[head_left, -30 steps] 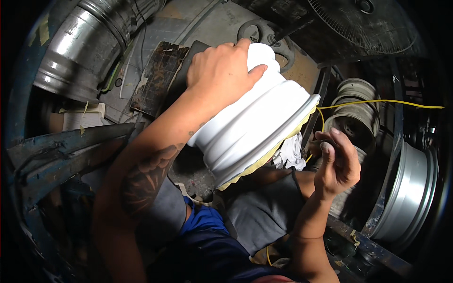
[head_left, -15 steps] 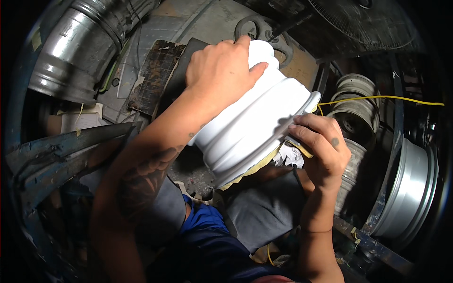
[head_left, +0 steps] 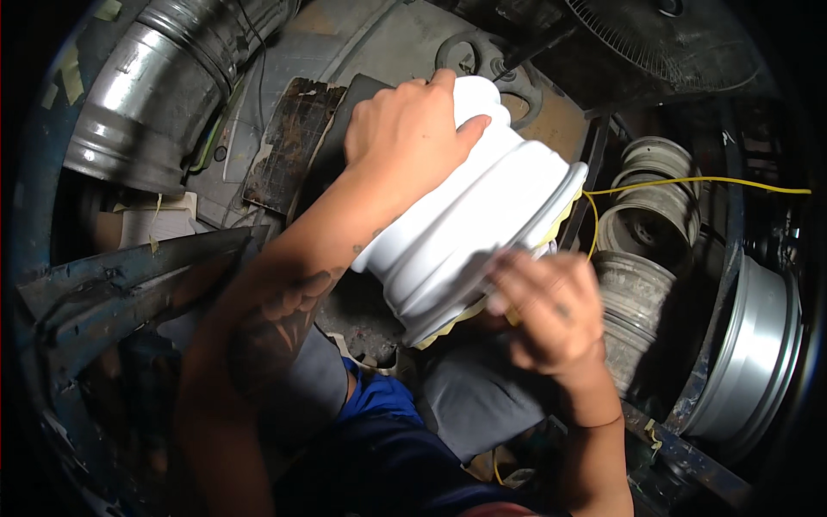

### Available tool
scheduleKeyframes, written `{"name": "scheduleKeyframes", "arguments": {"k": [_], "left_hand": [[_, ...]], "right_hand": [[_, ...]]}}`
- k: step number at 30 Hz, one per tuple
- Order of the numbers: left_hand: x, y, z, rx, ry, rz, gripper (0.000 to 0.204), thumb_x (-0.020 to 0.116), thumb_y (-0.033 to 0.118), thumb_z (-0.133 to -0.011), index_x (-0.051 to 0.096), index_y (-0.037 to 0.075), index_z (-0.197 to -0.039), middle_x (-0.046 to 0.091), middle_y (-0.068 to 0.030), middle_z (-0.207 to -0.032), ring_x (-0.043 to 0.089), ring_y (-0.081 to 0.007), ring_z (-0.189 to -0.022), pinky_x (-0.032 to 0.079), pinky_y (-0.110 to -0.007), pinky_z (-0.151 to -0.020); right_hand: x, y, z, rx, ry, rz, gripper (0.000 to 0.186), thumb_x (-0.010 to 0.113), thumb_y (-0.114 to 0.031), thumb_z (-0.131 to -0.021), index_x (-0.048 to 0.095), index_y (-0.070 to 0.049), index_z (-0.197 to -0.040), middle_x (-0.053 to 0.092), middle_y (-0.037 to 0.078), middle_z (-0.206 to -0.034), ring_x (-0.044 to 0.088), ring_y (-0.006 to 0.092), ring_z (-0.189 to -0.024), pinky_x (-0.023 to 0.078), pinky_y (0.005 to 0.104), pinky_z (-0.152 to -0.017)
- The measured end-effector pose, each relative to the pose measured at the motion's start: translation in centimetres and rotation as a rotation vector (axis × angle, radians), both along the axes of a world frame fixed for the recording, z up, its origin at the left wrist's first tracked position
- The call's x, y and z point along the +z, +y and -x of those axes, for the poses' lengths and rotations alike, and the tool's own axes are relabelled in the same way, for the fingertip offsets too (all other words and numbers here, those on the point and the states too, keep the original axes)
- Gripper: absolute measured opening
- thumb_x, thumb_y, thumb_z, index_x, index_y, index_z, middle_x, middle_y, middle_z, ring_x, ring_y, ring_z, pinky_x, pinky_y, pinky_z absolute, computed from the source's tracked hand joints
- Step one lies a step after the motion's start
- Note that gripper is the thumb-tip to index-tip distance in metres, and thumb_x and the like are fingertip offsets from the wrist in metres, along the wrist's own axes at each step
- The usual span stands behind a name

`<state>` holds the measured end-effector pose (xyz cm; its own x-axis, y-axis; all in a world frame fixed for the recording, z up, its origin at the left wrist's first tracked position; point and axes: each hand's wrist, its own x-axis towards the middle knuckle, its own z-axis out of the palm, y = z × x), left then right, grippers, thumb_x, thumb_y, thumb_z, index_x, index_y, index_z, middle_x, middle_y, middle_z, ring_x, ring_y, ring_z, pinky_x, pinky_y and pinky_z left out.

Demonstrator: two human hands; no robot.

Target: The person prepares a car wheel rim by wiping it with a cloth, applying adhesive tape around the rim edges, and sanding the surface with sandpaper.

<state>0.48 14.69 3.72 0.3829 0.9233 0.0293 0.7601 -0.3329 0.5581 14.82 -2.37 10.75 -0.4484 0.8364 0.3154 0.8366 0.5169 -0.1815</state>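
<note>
A white wheel rim (head_left: 482, 207) lies tilted in front of me, its wide flange toward the lower right. My left hand (head_left: 409, 121) grips its upper end, thumb laid over the white surface and fingers curled round the far side. Yellow masking tape (head_left: 564, 215) with a ragged edge runs along the flange. At the lower part of that flange is my right hand (head_left: 556, 310), its fingers smeared by motion. Whether it pinches the tape or only touches the edge cannot be made out.
Several dull metal rims (head_left: 637, 289) are stacked at the right, with a bright silver rim (head_left: 745, 336) beyond a frame bar. A yellow cord (head_left: 715, 179) crosses there. Shiny rims (head_left: 129, 103) stand upper left, above a blue metal frame (head_left: 129, 276). A fan (head_left: 663, 52) is upper right.
My right hand has moved down and left along the flange and is now blurred. More tape shows at the flange's right end. My left hand keeps its hold.
</note>
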Motion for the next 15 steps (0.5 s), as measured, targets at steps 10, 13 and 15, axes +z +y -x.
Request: {"name": "scheduleKeyframes", "arguments": {"k": [10,13,15], "left_hand": [[-0.2,0.1,-0.2,-0.001,-0.01,-0.071,0.059,0.068,0.053,-0.091,0.068,0.005,-0.126,0.075,-0.0216,-0.1,0.073,-0.0412,-0.094,0.058,-0.051,-0.08],[-0.7,0.0,0.0,0.01,0.004,-0.06,0.059,0.068,0.053,-0.091,0.067,0.005,-0.126,0.075,-0.0219,-0.1,0.073,-0.0415,-0.094,0.058,-0.051,-0.08],[-0.5,0.2,-0.2,0.013,-0.009,-0.066,0.059,0.068,0.053,-0.092,0.067,0.005,-0.126,0.075,-0.0222,-0.102,0.073,-0.0418,-0.094,0.058,-0.051,-0.08]], "right_hand": [[-0.4,0.9,-0.5,-0.031,0.115,-0.089,0.012,0.074,-0.002,-0.076,0.075,-0.002,-0.088,0.076,0.011,-0.099,0.065,0.0237,-0.081,0.052,0.0343,-0.071],[-1.3,2.7,-1.9,-0.179,0.078,-0.239,0.012,0.074,-0.004,-0.075,0.075,-0.001,-0.087,0.076,0.012,-0.095,0.064,0.0242,-0.078,0.051,0.0339,-0.071],[-0.5,1.0,-0.1,0.044,0.123,-0.085,0.013,0.076,-0.006,-0.075,0.075,-0.001,-0.087,0.075,0.012,-0.096,0.063,0.024,-0.078,0.05,0.0336,-0.072]]}}
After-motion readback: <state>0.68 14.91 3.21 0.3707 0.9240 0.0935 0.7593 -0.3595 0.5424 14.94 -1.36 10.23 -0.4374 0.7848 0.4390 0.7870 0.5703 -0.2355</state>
